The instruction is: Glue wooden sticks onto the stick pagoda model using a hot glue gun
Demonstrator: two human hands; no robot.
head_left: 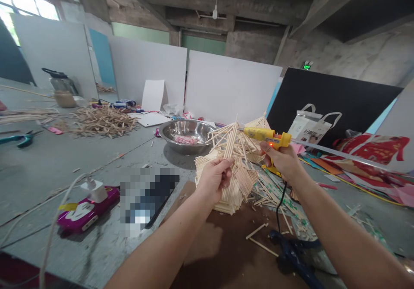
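My left hand [216,177] is closed, fingertips pinching thin wooden sticks [229,144] at the front of a stick-built model [233,196]. The model has slatted sides and a peaked, roof-like frame of slanting sticks. In my right hand [286,161] is a yellow hot glue gun [260,133], its small orange light lit. The gun points left, with its nozzle close to the top of the peak. A long clear glue stick [336,153] trails from its rear. Below, a brown board [216,246] carries the model and loose stick pieces [263,246].
Behind the model stands a metal bowl [181,149]. To the left are a phone [164,194], a purple power strip [105,205], teal pliers [24,140] and a heap of short sticks [100,120]. A dark blue tool [296,259] lies front right.
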